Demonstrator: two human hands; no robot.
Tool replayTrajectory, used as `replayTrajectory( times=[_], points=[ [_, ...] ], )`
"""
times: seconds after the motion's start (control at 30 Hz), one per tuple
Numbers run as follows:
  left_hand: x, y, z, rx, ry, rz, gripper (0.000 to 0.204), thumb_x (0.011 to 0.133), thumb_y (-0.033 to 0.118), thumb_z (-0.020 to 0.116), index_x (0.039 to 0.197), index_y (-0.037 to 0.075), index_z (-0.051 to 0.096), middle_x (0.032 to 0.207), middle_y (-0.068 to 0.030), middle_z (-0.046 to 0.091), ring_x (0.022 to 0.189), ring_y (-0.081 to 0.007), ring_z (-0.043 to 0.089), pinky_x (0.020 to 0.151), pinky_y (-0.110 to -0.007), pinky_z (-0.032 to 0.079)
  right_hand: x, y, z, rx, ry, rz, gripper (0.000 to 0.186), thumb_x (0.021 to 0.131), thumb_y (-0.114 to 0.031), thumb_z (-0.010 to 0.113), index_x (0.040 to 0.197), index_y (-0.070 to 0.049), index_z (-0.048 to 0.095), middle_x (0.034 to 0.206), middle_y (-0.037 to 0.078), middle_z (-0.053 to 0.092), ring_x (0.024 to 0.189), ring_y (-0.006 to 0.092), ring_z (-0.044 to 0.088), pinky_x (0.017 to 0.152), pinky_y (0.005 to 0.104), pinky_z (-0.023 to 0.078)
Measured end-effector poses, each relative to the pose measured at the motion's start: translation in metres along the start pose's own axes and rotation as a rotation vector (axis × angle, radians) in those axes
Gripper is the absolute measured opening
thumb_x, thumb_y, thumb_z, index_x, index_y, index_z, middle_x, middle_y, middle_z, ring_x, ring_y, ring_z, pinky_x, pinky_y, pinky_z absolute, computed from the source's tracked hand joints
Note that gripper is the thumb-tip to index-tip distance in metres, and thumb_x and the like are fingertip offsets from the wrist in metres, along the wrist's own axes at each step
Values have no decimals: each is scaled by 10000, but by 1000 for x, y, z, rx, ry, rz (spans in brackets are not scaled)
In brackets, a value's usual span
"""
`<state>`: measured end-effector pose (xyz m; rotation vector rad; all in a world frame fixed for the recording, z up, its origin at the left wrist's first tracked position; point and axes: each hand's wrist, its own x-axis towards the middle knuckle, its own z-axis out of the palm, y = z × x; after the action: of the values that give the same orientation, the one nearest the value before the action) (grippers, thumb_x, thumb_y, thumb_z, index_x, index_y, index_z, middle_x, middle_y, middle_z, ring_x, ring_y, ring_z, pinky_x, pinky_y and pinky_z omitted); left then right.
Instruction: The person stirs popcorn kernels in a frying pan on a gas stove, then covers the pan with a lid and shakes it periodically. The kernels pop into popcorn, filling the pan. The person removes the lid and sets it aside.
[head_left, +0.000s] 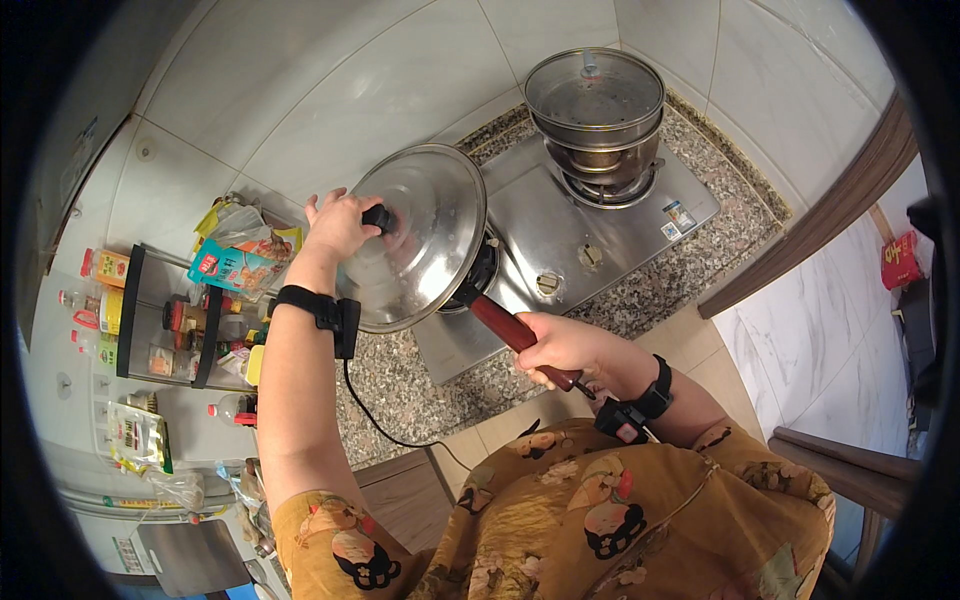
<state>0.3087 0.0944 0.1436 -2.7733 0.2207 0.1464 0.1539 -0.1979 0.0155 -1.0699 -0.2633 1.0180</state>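
Observation:
A domed steel lid (435,215) covers a pan on the left burner, and the pan body beneath it is mostly hidden. My left hand (343,228) is at the lid's black knob (379,218), with thumb and fingers closed around it. Toward me runs the pan's reddish-brown handle (505,325), and my right hand (562,350) is wrapped round it. The lid looks slightly tilted; I cannot tell whether it rests fully on the rim.
A lidded steamer pot (597,110) stands on the right burner of the steel gas stove (610,245). Granite counter (400,385) surrounds the stove. At left are a black rack (165,320) with several bottles and a teal food pouch (240,268). A thin black cable (385,425) hangs from my left wrist.

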Motion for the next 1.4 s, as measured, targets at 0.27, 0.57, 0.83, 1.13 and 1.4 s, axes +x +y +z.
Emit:
replayTrajectory(
  times=[0.27,0.57,0.83,1.13,1.4],
  points=[
    [-1,-2,1,-3,3,18,555,798,304,764,1327,279,599,1195,-46,680,1393,-286,386,1113,-634,182,-2,0,2,9,1,6,340,823,12,577,1121,-4,415,781,32,527,530,107,532,452,275,452],
    [-1,-1,-2,-3,8,6,512,797,294,761,1291,292,630,1280,-51,640,1379,-311,400,1137,-614,174,-3,0,3,27,-1,-7,338,816,20,570,1116,-9,418,789,37,538,531,107,530,455,270,453],
    [-2,-1,-2,-10,25,43,526,794,288,763,1301,277,623,1282,-67,639,1374,-309,413,1147,-586,185,-3,2,4,62,8,-1,350,812,22,583,1118,-18,418,781,36,535,524,107,527,445,273,446],
    [-12,-3,-2,-88,89,22,539,816,283,743,1334,272,595,1279,-89,636,1376,-313,411,1130,-610,197,-2,1,4,40,14,-16,428,846,10,601,1217,32,390,712,47,531,528,124,555,456,288,448],
    [-12,-6,1,-58,53,1,518,838,303,726,1337,277,592,1295,-88,626,1375,-307,409,1121,-625,197,-2,0,7,22,14,7,370,807,3,592,1128,-20,410,793,39,539,540,110,537,460,280,452]
  ],
)
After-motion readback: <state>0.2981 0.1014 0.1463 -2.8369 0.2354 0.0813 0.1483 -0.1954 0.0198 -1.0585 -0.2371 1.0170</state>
